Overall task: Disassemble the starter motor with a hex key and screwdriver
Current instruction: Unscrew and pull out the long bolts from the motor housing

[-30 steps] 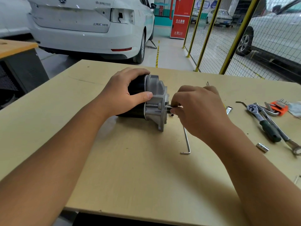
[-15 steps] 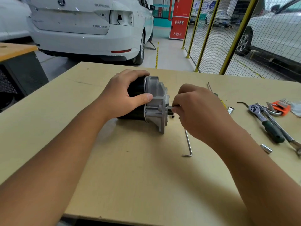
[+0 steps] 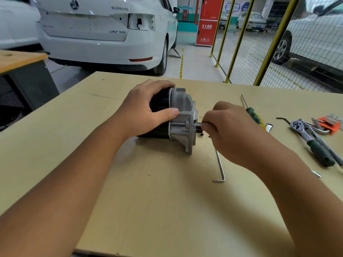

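Hands [image 3: 146,110] on ribbed cast-metal starter motor [image 3: 182,115]

On the red cabinet [image 3: 207,21] behind the table, white Chinese characters "灭火器箱" are seen in its middle part, and "火警119" is printed near its foot. A round maker's emblem is carried on the tailgate of the white car [image 3: 104,32], but it cannot be made out clearly; the chrome lettering on the tailgate is too blurred to be read.

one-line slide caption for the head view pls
Left hand grips starter motor while right hand pinches a bolt.
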Demonstrator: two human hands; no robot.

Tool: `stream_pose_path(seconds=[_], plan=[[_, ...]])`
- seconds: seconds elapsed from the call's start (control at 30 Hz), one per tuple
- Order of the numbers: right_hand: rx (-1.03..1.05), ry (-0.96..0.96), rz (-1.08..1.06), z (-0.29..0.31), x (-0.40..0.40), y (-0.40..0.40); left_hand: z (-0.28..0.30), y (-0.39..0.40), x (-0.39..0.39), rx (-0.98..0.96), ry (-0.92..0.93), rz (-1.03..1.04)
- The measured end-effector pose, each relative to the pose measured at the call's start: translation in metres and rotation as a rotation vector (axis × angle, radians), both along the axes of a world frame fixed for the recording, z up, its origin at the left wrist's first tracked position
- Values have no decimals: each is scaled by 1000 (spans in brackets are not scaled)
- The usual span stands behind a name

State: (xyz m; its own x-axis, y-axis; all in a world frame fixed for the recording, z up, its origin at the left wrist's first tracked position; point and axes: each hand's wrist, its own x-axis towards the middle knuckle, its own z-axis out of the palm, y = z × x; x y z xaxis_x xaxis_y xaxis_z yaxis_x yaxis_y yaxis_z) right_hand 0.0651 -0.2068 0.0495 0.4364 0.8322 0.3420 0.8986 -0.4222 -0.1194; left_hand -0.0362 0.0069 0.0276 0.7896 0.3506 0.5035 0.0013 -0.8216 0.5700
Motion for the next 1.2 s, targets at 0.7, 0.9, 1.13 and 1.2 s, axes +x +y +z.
stream_pose_path(seconds=[0.7, 0.9, 1.13, 1.2], plan=[[-82, -38, -5, 3, -8, 4, 2, 1, -2, 27, 17, -26], [-30, -253, -58, 5, -8, 7, 2, 5, -3, 15, 28, -39], [86, -62, 32, 1, -1, 7, 0, 5, 0, 37, -1, -27], [119, -22, 60, -1, 2, 7, 0, 4, 0, 45, -1, -21]])
